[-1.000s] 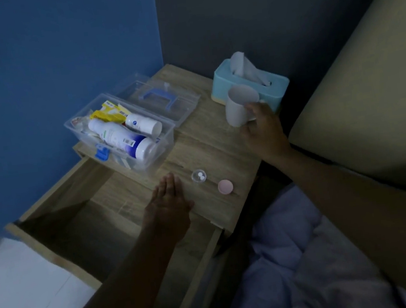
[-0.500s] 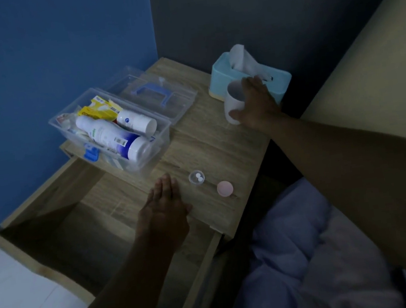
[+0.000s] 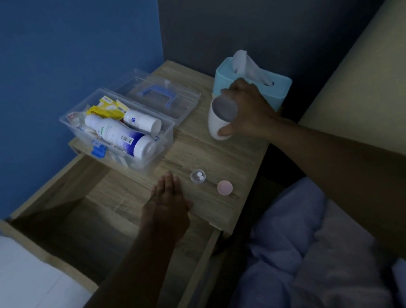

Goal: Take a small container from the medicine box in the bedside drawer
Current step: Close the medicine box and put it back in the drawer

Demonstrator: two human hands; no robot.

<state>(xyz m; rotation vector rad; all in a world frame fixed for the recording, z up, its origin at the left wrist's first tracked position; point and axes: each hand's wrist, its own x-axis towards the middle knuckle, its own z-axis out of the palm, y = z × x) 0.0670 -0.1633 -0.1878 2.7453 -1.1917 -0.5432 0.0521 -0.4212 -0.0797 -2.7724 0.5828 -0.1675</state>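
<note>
The clear medicine box (image 3: 167, 130) stands open on the bedside table (image 3: 223, 156), holding white bottles and a yellow packet. A small clear container (image 3: 197, 176) with two white pills sits on the tabletop, its pink lid (image 3: 224, 187) beside it. My left hand (image 3: 167, 205) lies flat on the table's front edge, fingers together, just left of the small container and holding nothing. My right hand (image 3: 245, 112) grips a white cup (image 3: 219, 118) from the right, tilted toward me, near the tissue box.
The bedside drawer (image 3: 59, 224) is pulled out below the table, dark inside. The box's clear lid with a blue handle (image 3: 160, 94) lies behind it. A teal tissue box (image 3: 278, 87) stands at the back right. Bedding (image 3: 299, 244) lies at lower right.
My right hand has closed around the white cup and drawn it slightly forward, tilting it. My left hand has stayed flat on the table edge.
</note>
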